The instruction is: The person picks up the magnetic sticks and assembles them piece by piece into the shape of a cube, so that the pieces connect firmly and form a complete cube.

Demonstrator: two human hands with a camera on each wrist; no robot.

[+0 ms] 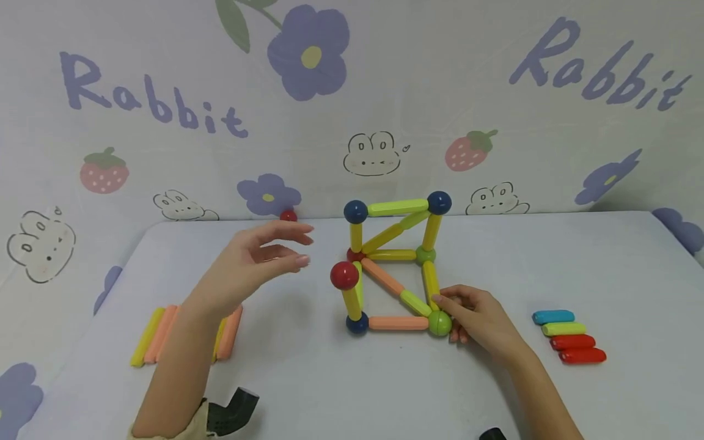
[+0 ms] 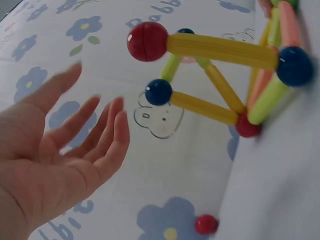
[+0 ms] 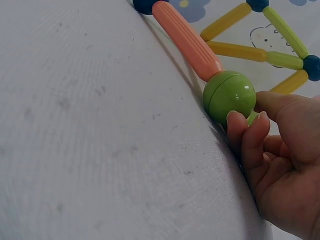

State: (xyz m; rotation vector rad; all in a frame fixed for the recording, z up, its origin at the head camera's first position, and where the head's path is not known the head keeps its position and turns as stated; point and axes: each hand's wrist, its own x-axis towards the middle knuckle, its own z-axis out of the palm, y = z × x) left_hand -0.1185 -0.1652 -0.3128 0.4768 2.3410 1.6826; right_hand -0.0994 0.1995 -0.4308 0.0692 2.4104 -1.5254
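A frame built of magnetic rods and balls stands mid-table. At its near right corner, my right hand (image 1: 484, 321) holds a green ball (image 3: 229, 97), fingertips against its side and the thumb by the yellow rod (image 1: 431, 284). A salmon rod (image 1: 398, 322) joins that ball to a dark blue ball (image 1: 357, 322). From the blue one rises a short yellow rod (image 2: 222, 50) topped by a red ball (image 1: 344, 275). My left hand (image 1: 247, 263) hovers left of the frame, fingers loosely bent, nothing in them. Two dark blue balls (image 1: 439, 203) cap the rear uprights.
Several yellow and salmon rods (image 1: 154, 336) lie at left, partly hidden behind the left forearm. At right lie a blue rod (image 1: 553, 316), a lime rod (image 1: 564, 329) and two red rods (image 1: 582, 355). A loose red ball (image 2: 206, 224) sits at the table's back edge.
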